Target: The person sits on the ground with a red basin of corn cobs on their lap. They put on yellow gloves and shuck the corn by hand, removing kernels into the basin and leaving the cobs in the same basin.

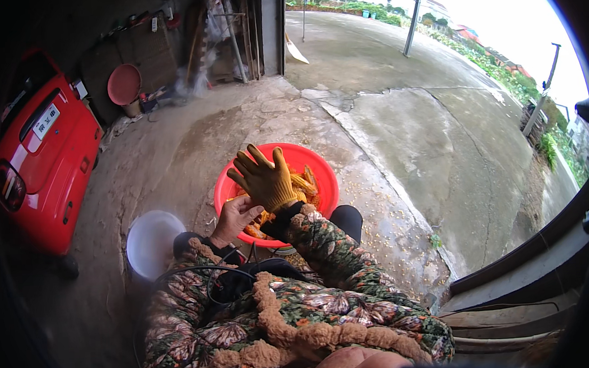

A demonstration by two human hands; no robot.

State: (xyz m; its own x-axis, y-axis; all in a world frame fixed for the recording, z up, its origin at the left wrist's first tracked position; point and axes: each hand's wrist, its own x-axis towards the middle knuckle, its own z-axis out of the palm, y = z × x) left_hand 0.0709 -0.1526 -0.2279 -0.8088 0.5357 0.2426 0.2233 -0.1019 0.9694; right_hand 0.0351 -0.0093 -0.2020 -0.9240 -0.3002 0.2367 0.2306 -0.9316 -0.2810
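My right hand wears a yellow-brown knitted work glove and is raised over a red basin, its fingers spread apart. Bare, my left hand is at the glove's lower edge near the wrist, with bent fingers that seem to pinch the knit there. The fingertips are partly hard to make out. Below both hands, yellow-orange corn cobs lie in the basin, partly covered by the glove. The basin is in front of my knees.
A white tub stands left of my legs. A red vehicle is parked farther left. Loose corn kernels are scattered on the concrete at right. A pink-red basin leans at the back wall, and a dark cable crosses my lap.
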